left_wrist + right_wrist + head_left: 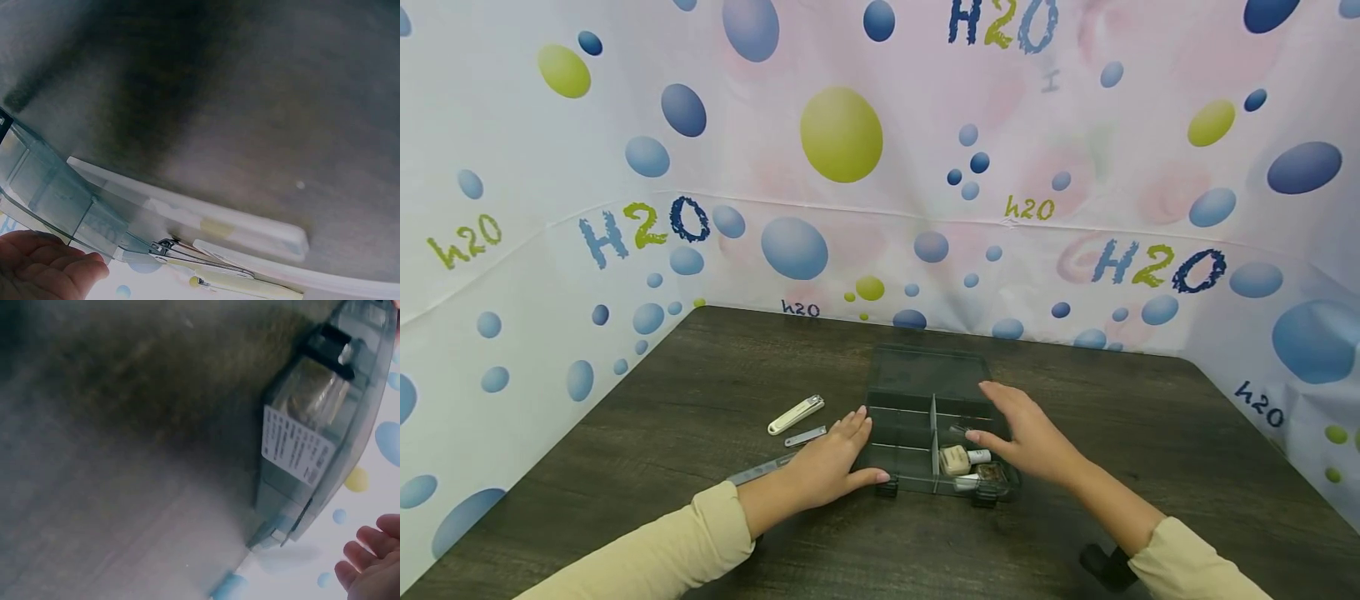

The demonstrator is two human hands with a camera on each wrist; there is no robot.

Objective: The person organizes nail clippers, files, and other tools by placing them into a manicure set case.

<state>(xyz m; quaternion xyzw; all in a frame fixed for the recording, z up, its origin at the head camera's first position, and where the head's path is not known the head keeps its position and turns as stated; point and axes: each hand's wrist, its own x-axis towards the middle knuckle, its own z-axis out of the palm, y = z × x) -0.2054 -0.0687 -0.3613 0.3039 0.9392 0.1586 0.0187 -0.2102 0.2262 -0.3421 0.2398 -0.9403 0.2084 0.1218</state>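
Observation:
A see-through dark plastic compartment box (898,427) stands on the table, its lid (928,371) folded back. My left hand (823,467) touches the box's left side, fingers extended and thumb at the front left corner by a latch. At the right side my right hand (1030,429) has its fingers spread, thumb over the right compartments, holding nothing. A cream nail polish bottle (955,460) with a white cap lies in the front right compartment beside a darker bottle (992,475). Left of the box are a large nail clipper (795,415), a small nail clipper (805,437) and a grey nail file (762,470), partly hidden by my left hand.
The dark wood-grain table (880,550) carries everything. A curtain (842,208) with coloured bubbles hangs along its back and sides. A white printed label (297,445) is on the box. A black object (1105,567) shows by my right sleeve.

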